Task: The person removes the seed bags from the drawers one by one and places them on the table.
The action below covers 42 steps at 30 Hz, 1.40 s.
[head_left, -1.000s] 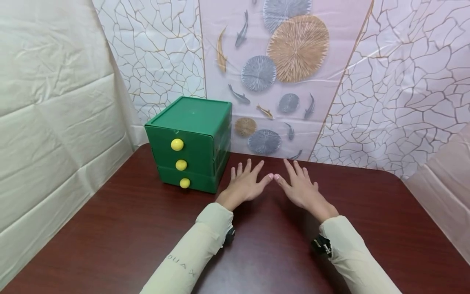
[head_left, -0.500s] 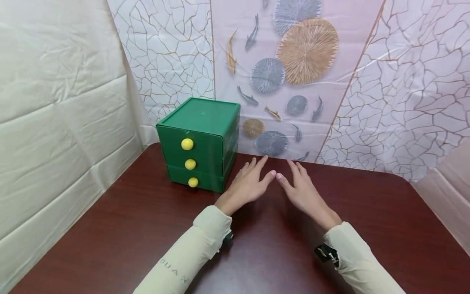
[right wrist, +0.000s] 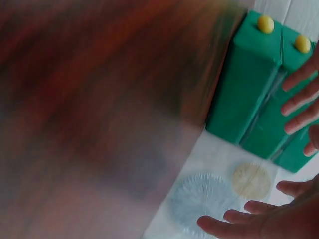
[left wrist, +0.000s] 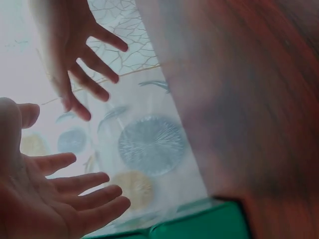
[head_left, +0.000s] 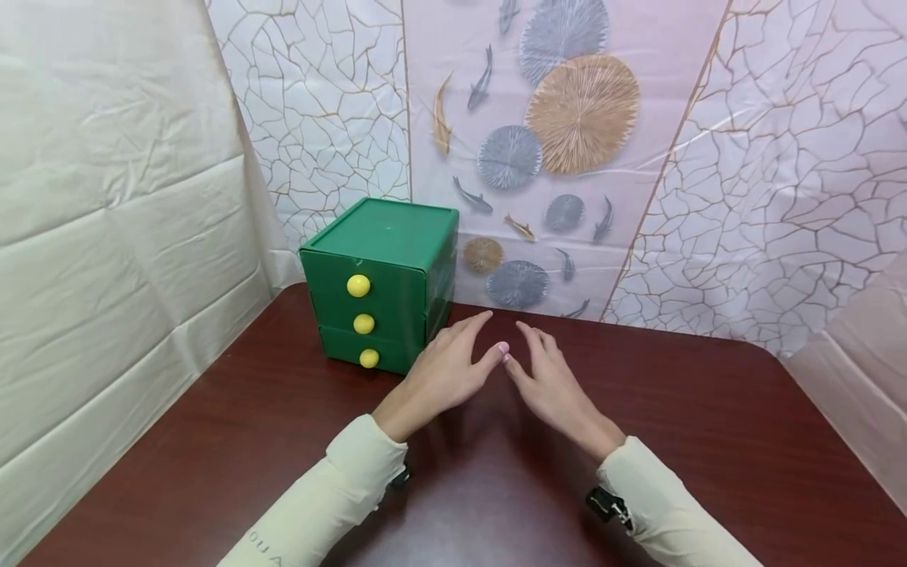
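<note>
Both hands hover above the dark red-brown table (head_left: 708, 425), palms down, thumb tips touching or nearly so. My left hand (head_left: 442, 370) has its fingers extended and slightly bent, holding nothing; it is the one closer to the green drawer box (head_left: 383, 236). My right hand (head_left: 556, 390) mirrors it, fingers loosely straight and nothing in its grasp. The box has three drawers stacked at its front, each with a round yellow knob (head_left: 358, 285), and all look pushed in. In the left wrist view the spread fingers of both hands show, with a corner of the green box (left wrist: 204, 224) below.
Behind the table hangs a patterned sheet (head_left: 581, 118) with discs and fish on it. A plain cream cloth (head_left: 127, 236) closes off the left side. Each wrist carries a dark strapped device, such as the one (head_left: 608, 504) at the right cuff.
Both hands have drawn slightly back toward the body and left in the head view, their spread fingers coming closer together and bending a little. The drawer box stays put while the head view shifts.
</note>
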Available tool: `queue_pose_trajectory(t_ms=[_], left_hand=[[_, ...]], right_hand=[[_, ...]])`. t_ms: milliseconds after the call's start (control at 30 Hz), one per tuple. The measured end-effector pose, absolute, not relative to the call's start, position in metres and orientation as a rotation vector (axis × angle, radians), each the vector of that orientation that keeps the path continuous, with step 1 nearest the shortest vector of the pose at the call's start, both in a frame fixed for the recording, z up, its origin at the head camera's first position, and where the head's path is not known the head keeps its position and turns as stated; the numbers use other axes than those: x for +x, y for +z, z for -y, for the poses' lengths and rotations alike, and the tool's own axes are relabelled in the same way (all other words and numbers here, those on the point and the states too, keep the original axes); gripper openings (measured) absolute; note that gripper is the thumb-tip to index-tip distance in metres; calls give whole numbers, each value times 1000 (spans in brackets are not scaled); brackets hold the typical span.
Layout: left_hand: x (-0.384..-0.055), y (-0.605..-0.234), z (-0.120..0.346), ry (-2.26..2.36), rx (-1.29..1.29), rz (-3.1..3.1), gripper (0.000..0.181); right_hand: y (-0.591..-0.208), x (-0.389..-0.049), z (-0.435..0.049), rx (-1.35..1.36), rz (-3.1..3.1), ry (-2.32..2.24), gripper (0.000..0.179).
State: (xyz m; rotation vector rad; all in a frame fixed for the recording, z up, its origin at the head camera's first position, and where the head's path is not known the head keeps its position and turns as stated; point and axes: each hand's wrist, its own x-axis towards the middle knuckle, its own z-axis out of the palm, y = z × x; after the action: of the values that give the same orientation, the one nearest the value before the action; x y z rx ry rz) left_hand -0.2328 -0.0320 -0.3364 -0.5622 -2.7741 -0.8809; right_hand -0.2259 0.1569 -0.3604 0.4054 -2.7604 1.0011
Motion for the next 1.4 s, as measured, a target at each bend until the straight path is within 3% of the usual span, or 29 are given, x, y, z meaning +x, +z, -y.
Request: queue_pose_trajectory(t_ms=[600,900,1400], left_hand=[[-207,-318,82,-391,-596,2265,43],[-215,-308,108,-257,-557,2057,42],[-254,-299,133,-187,-513,2054,58]], right_hand=[[-370,-216,-108,221,2477,1582,47],[-376,-219,-83,277,2561,1699,59],[-372,-232,-39,199,2502,2052,79]])
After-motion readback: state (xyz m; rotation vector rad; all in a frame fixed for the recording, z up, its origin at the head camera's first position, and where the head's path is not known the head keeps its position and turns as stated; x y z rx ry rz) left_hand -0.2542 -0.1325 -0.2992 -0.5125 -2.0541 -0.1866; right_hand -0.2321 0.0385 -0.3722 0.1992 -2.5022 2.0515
